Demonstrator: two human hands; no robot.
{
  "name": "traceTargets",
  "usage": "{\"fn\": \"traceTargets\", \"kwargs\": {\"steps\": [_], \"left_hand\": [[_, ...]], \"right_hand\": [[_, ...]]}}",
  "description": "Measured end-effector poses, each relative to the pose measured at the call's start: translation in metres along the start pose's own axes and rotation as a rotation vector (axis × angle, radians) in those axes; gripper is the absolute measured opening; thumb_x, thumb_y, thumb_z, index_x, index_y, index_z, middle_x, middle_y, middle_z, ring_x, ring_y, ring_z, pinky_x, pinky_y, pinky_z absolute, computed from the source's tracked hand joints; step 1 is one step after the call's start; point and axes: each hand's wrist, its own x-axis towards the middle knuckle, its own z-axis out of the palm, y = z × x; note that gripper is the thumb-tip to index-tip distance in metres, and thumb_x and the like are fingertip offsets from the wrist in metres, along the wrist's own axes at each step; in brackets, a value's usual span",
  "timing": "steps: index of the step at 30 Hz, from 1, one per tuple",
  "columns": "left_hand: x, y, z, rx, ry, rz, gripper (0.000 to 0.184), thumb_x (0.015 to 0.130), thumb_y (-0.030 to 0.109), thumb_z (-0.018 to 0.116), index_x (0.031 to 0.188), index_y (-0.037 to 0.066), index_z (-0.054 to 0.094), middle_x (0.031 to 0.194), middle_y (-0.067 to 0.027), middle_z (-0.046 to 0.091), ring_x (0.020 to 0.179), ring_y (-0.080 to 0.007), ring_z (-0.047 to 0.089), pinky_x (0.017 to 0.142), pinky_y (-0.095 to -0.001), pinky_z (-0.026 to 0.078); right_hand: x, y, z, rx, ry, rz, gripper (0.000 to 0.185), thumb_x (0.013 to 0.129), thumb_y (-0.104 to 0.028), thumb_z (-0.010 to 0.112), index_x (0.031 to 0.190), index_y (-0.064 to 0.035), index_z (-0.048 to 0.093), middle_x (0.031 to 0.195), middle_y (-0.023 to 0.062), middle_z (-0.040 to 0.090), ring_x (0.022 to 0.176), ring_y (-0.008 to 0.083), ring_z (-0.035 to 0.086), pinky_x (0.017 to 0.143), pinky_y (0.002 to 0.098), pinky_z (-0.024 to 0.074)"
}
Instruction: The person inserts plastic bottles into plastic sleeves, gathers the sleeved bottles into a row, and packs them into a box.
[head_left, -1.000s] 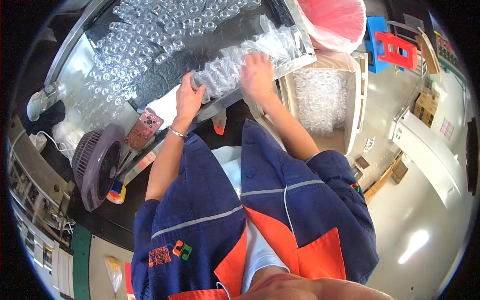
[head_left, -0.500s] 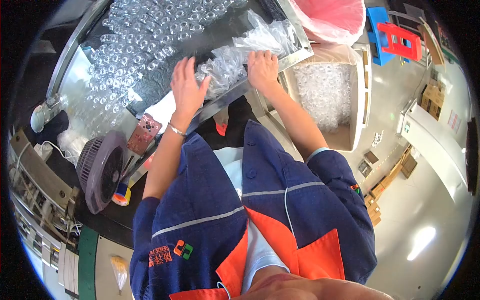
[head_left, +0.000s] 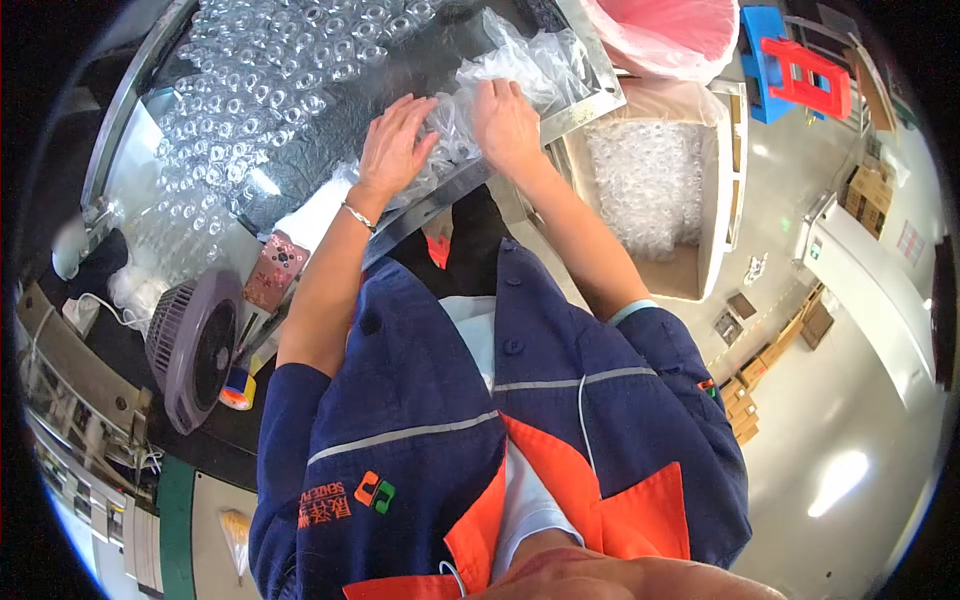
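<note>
Crumpled clear plastic bags (head_left: 530, 68) lie along the near right side of a metal-rimmed tray (head_left: 455, 188). My left hand (head_left: 396, 145) rests over the left end of the bags, its fingers apart, with nothing seen in its grasp. At the middle of the bags is my right hand (head_left: 507, 125), its fingers curled down onto the plastic; whether they grip it is hidden. Many clear ring-topped plastic pieces (head_left: 270, 85) cover the left and far part of the tray.
A lined box (head_left: 645, 190) of clear pieces stands right of the tray, below a pink-lined bin (head_left: 665, 35). Blue and red stools (head_left: 805, 75) are farther right. At the left are a fan (head_left: 195, 350), a patterned phone (head_left: 275, 270) and a tape roll (head_left: 238, 388).
My left hand has moved right and slightly up over the bags, which look more bunched toward the right. My right hand has shifted a little up and left.
</note>
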Motion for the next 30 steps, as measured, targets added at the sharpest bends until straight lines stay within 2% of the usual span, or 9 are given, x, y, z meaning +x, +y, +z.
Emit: {"fn": "traceTargets", "kwargs": {"steps": [5, 8, 11, 14, 17, 23, 26, 29, 30], "left_hand": [[0.000, 0.001, 0.002, 0.009, -0.005, -0.023, 0.046, 0.082, 0.022, 0.064, 0.125, 0.012, 0.050, 0.123, -0.0082, 0.056, 0.121, -0.0271, 0.046, 0.094, -0.0425, 0.040], [-0.001, 0.002, 0.002, 0.000, -0.016, -0.015, 0.046, 0.082, 0.022, 0.065, 0.125, 0.010, 0.050, 0.121, -0.0129, 0.056, 0.119, -0.0307, 0.048, 0.094, -0.0435, 0.041], [-0.004, 0.005, -0.001, 0.021, 0.012, -0.009, 0.048, 0.082, 0.021, 0.065, 0.125, 0.009, 0.049, 0.118, -0.0132, 0.057, 0.117, -0.0311, 0.049, 0.092, -0.0433, 0.042], [-0.005, 0.002, 0.002, -0.049, -0.023, -0.027, 0.049, 0.082, 0.020, 0.065, 0.126, 0.008, 0.048, 0.117, -0.0133, 0.057, 0.113, -0.0318, 0.050, 0.090, -0.0421, 0.044], [-0.006, 0.004, 0.002, -0.065, -0.017, -0.011, 0.049, 0.081, 0.018, 0.065, 0.125, 0.007, 0.047, 0.118, -0.0136, 0.057, 0.109, -0.0326, 0.051, 0.090, -0.0409, 0.045], [-0.005, 0.004, 0.001, -0.063, -0.017, 0.001, 0.050, 0.080, 0.017, 0.066, 0.125, 0.006, 0.047, 0.117, -0.0147, 0.056, 0.108, -0.0331, 0.051, 0.091, -0.0406, 0.045], [-0.005, 0.004, 0.000, -0.080, 0.009, 0.035, 0.050, 0.080, 0.016, 0.066, 0.125, 0.005, 0.047, 0.118, -0.0147, 0.056, 0.109, -0.0332, 0.051, 0.093, -0.0402, 0.044], [-0.004, 0.006, -0.001, -0.103, -0.020, 0.007, 0.050, 0.079, 0.015, 0.067, 0.124, 0.004, 0.049, 0.119, -0.0143, 0.055, 0.110, -0.0332, 0.050, 0.095, -0.0414, 0.042], [-0.003, 0.009, -0.007, -0.041, 0.037, -0.007, 0.050, 0.078, 0.016, 0.067, 0.124, 0.005, 0.049, 0.120, -0.0141, 0.055, 0.110, -0.0330, 0.050, 0.095, -0.0426, 0.041]], "right_hand": [[0.020, 0.010, 0.018, -0.046, -0.052, 0.081, 0.030, 0.081, -0.010, 0.053, 0.108, 0.0028, 0.050, 0.091, 0.0192, 0.057, 0.093, 0.0341, 0.058, 0.073, 0.0399, 0.0529], [0.018, 0.002, 0.022, -0.122, -0.026, 0.091, 0.034, 0.081, -0.010, 0.053, 0.112, 0.0015, 0.048, 0.094, 0.0186, 0.055, 0.097, 0.0347, 0.057, 0.075, 0.0425, 0.0523], [0.014, 0.000, 0.003, -0.039, -0.141, 0.121, 0.035, 0.081, -0.013, 0.054, 0.112, -0.0002, 0.047, 0.099, 0.0190, 0.054, 0.099, 0.0352, 0.056, 0.076, 0.0437, 0.0516], [0.011, 0.007, -0.002, -0.001, -0.296, 0.227, 0.042, 0.081, -0.026, 0.059, 0.114, -0.0037, 0.045, 0.103, 0.0199, 0.053, 0.099, 0.0381, 0.056, 0.076, 0.0491, 0.0487], [0.006, 0.022, 0.015, 0.002, -0.107, 0.054, 0.042, 0.081, -0.025, 0.058, 0.114, -0.0035, 0.044, 0.103, 0.0207, 0.053, 0.100, 0.0386, 0.054, 0.077, 0.0491, 0.0483], [0.014, 0.012, 0.003, -0.023, -0.303, 0.129, 0.046, 0.084, -0.026, 0.057, 0.116, 0.0023, 0.042, 0.109, 0.0248, 0.052, 0.105, 0.0407, 0.050, 0.083, 0.0484, 0.0466], [0.000, 0.002, 0.010, 0.051, -0.130, 0.125, 0.054, 0.085, -0.029, 0.056, 0.120, 0.0087, 0.041, 0.107, 0.0234, 0.053, 0.102, 0.0363, 0.051, 0.089, 0.0458, 0.0446], [-0.010, 0.004, 0.015, 0.111, -0.189, 0.097, 0.060, 0.087, -0.034, 0.055, 0.127, 0.0084, 0.038, 0.108, 0.0237, 0.052, 0.103, 0.0361, 0.050, 0.087, 0.0451, 0.0453], [-0.009, 0.005, 0.011, 0.099, -0.170, 0.111, 0.058, 0.087, -0.034, 0.055, 0.127, 0.0055, 0.040, 0.111, 0.0232, 0.052, 0.105, 0.0374, 0.050, 0.089, 0.0451, 0.0446]]}}
